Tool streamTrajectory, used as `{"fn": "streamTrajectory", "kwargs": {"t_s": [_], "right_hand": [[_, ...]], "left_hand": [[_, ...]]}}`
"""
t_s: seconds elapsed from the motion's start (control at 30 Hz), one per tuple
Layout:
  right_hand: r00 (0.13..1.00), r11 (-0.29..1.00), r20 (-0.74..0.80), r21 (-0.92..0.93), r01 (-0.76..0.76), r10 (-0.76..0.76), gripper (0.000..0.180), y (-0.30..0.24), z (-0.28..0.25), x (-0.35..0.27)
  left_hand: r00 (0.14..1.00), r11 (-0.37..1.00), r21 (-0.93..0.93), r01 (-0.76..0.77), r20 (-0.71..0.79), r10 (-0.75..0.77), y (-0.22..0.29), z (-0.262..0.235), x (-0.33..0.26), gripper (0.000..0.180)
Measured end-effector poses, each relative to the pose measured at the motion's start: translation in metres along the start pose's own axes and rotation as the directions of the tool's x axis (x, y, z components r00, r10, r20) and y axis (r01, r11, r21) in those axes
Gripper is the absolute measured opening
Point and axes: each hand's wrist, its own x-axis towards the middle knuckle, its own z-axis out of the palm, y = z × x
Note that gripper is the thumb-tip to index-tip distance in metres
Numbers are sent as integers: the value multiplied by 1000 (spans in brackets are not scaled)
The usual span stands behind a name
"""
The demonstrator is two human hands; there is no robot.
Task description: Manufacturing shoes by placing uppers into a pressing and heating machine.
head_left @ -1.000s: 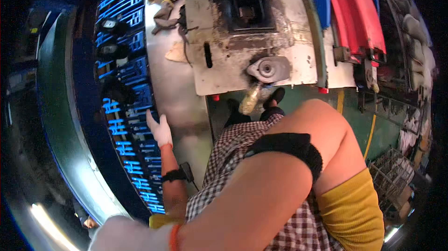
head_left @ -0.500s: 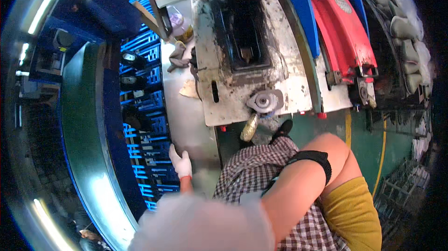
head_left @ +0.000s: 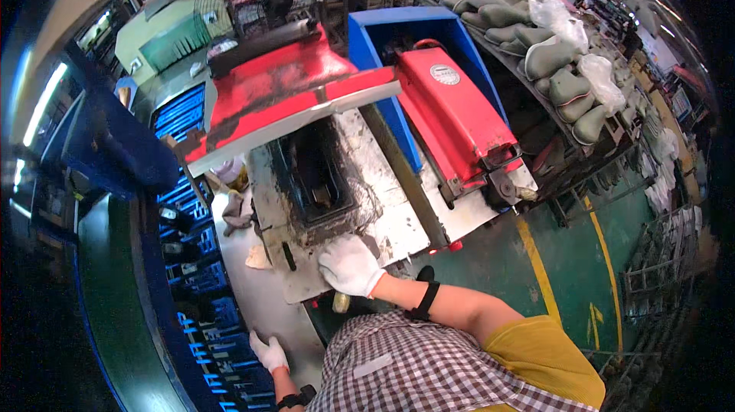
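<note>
My right hand (head_left: 351,265), in a white glove, is closed over the front edge of a stained metal plate (head_left: 390,224). It covers the round grey fitting there, and what its fingers grip is hidden. Just below it pokes out the end of a gold-wrapped handle (head_left: 341,303). Farther back, a dark rectangular recess (head_left: 310,171) with blackened surroundings is set in the plate. My left hand (head_left: 268,352), also gloved in white, lies with fingers apart at the left edge of a steel bench top (head_left: 256,301) and holds nothing.
A raised red cover (head_left: 291,98) overhangs the recess. To the right stands another red machine housing (head_left: 452,109) in a blue frame (head_left: 387,94). Grey shoe lasts (head_left: 547,60) fill a rack beyond. Blue slatted racks (head_left: 195,274) run along the left, near a grey cloth (head_left: 237,211).
My right hand has gone from close in front of the camera to the round fitting, now covered. My left hand remains at the bench edge. The view has tilted up, showing more background.
</note>
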Motion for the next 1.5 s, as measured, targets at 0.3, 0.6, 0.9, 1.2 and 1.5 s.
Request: {"fn": "streamTrajectory", "kwargs": {"t_s": [0.3,0.6,0.9,1.2,1.5], "right_hand": [[999,999,45,32,-1,0,12,-4,6,3],[996,988,56,-131,82,-75,20,18,21,-12],[989,983,101,-137,124,-111,13,13,31,-2],[972,954,221,-265,140,-82,18,21,39,2],[964,956,243,-240,169,-109,22,22,36,-1]], "left_hand": [[997,943,327,68,11,-76,-56,6,-8,69],[971,896,423,133,126,-204,-44,16,-16,81],[881,859,254,445,-298,-368,-67,9,-66,67],[628,648,87,756,-374,-682,-124,-11,-150,72],[462,477,-14,879,-226,-858,-113,2,-195,79]]}}
